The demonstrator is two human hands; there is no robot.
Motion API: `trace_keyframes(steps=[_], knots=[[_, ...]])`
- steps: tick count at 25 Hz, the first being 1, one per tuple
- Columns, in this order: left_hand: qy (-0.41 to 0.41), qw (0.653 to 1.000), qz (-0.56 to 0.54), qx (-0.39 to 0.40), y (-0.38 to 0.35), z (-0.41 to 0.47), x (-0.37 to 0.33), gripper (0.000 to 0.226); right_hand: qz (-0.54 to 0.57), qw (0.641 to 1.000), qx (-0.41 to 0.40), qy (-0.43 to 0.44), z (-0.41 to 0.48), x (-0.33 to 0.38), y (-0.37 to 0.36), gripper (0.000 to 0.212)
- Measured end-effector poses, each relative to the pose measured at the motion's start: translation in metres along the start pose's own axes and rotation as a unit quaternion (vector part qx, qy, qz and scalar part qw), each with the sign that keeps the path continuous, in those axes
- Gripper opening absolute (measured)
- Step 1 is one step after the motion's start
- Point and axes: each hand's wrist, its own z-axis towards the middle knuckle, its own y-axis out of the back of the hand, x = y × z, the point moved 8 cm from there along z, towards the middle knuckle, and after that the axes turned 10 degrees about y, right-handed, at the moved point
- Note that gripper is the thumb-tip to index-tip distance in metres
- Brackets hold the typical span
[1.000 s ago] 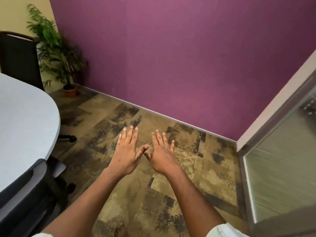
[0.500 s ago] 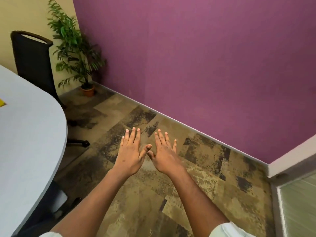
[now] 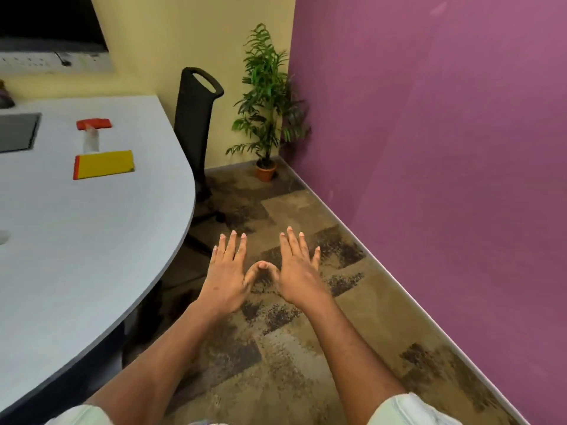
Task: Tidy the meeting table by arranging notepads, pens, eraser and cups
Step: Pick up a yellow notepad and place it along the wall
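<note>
My left hand [image 3: 227, 276] and my right hand [image 3: 296, 273] are stretched out flat over the carpet, palms down, fingers straight, thumb tips touching; both hold nothing. They hover to the right of the grey meeting table [image 3: 92, 240]. On the table lie a yellow notepad with a red spine [image 3: 102, 164], a red-orange notepad [image 3: 93, 123] farther back, and a blurred clear cup [image 3: 91, 142] between them. A white object [image 3: 3, 236] shows at the left edge, too cut off to identify.
A black office chair [image 3: 196, 118] stands at the table's far end. A potted plant [image 3: 267, 102] fills the corner by the purple wall [image 3: 445, 148]. A dark inset panel [image 3: 17, 131] sits in the tabletop; a dark screen [image 3: 49, 19] hangs on the yellow wall.
The view has swung left, bringing the tabletop, its notepads and the screen into sight. My hands keep the same flat pose, spread slightly wider apart.
</note>
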Motion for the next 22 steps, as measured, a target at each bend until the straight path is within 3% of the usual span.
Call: trace_keyframes(steps=[12,22], knots=[[0.192,0.98,-0.044,-0.037,-0.012,0.191,0.105,0.087,0.017,0.994,0.048,0.101,0.245,-0.016,-0.035,0.08],[0.233,0.97,-0.052,-0.05,0.018,0.353,0.15,0.083,0.028,0.985,0.074,0.151,0.438,0.014,-0.051,0.078]])
